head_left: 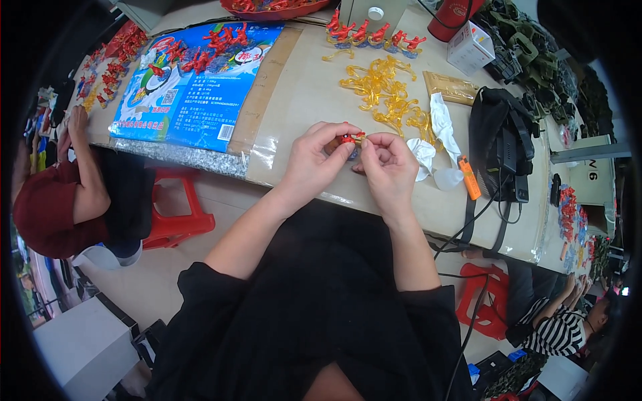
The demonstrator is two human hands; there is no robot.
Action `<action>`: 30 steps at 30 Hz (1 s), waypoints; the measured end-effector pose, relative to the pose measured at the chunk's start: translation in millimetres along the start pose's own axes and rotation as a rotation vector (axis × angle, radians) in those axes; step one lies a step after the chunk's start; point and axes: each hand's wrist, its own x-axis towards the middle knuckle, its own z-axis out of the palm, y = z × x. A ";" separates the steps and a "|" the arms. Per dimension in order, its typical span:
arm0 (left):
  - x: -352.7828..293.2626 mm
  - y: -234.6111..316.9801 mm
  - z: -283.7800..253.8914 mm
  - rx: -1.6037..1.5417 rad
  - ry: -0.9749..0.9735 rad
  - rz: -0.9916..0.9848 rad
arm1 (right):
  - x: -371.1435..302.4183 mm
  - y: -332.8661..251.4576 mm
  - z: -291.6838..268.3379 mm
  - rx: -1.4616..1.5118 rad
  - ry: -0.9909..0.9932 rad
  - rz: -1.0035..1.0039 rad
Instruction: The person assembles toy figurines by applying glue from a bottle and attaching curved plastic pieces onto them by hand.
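Note:
Over the table's near edge, my left hand (314,162) pinches a small red figurine (348,139) between thumb and fingers. My right hand (389,167) closes its thumb and forefinger at the figurine's right side, where a bit of translucent yellow plastic shows at the fingertips. Fingers cover most of both parts. Just beyond my hands lies a loose pile of curved, translucent yellow pieces (388,83). Farther back stands a row of red figurines (361,32) on bluish clear bases, some with yellow parts near them.
Blue printed cardboard (180,120) at the left carries more red figurines (227,40). To my right lie crumpled tissue (421,157), an orange tool (469,179) and a black bag (498,134) with cables. A white box (470,48) stands behind. Other people sit at both sides.

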 end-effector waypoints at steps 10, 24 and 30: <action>-1.7 7.5 -1.3 0.002 -0.046 -0.043 | -0.7 3.5 0.4 -0.087 -0.034 -0.097; -2.6 4.6 -2.8 -0.004 -0.052 -0.013 | -1.1 2.7 1.5 -0.052 -0.029 -0.097; -2.3 4.9 -2.9 0.013 -0.054 -0.002 | -1.0 2.7 1.9 -0.036 -0.033 -0.098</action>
